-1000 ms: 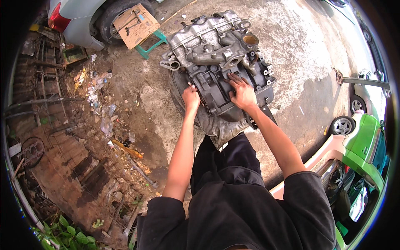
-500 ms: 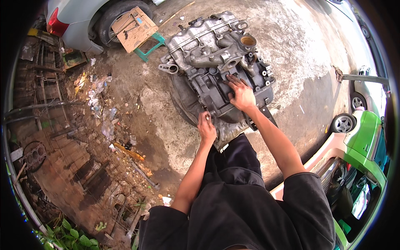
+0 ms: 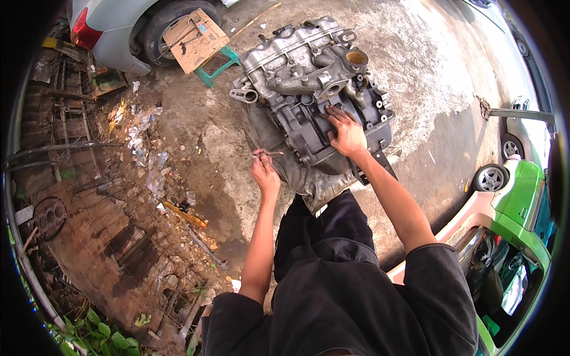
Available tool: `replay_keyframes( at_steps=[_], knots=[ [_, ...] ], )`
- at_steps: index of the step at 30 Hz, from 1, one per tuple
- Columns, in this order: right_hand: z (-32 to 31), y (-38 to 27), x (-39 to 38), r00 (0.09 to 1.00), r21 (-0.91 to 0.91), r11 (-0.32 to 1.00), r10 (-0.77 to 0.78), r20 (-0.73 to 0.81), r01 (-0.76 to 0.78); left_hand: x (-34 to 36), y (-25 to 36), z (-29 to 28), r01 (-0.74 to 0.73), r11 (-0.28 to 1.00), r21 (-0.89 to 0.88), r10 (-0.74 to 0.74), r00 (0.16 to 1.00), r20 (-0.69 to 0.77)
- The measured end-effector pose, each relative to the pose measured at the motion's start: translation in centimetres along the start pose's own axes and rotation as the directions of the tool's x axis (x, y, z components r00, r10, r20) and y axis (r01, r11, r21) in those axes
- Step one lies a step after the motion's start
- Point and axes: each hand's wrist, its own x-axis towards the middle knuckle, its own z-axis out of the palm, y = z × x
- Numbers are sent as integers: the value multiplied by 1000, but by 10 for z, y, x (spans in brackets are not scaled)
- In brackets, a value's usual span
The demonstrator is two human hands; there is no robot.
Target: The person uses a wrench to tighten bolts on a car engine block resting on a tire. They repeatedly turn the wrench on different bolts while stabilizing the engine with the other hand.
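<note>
A grey metal engine [image 3: 309,137] lies in front of me, with a cast intake manifold [image 3: 297,85] and its round brass-coloured opening on top. My right hand [image 3: 346,136] rests on the dark block, fingers stretched out over it just below the manifold. To the left of the engine, in the air, my left hand [image 3: 265,173] is closed round a thin reddish rod [image 3: 275,153]. The rod's tip points right, toward the engine's side, apart from it; its exact kind is too small to tell. A dark, dirty cover [image 3: 321,188] lies under the engine's near edge.
Beyond, at the left, a wooden board [image 3: 193,44] with tools lies on a green stool [image 3: 221,64] beside a silver car [image 3: 113,35]. Litter and a rusty grate [image 3: 65,113] fill the left side. A green car [image 3: 518,199] stands at the right.
My left hand has moved left, away from the engine's lower left edge, and the thin rod in it now shows. My right hand stays on the block.
</note>
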Motion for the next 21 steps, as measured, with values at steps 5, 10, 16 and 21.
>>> replay_keyframes(
  at_steps=[5,10,16,21],
  knots=[
    [0,1,2,1000,-6,1000,-6,8,6,53,-16,12,489,844,-218,-467,872,147],
    [0,1,-1,1000,2,1000,3,29,-3,75,-25,25,641,757,-122,-603,759,247],
    [-1,1,0,999,-4,1000,10,37,-10,89,-30,34,658,751,-59,-616,730,295],
    [0,2,0,1000,-5,1000,6,30,-6,98,-30,40,662,746,70,-651,704,284]
  ],
)
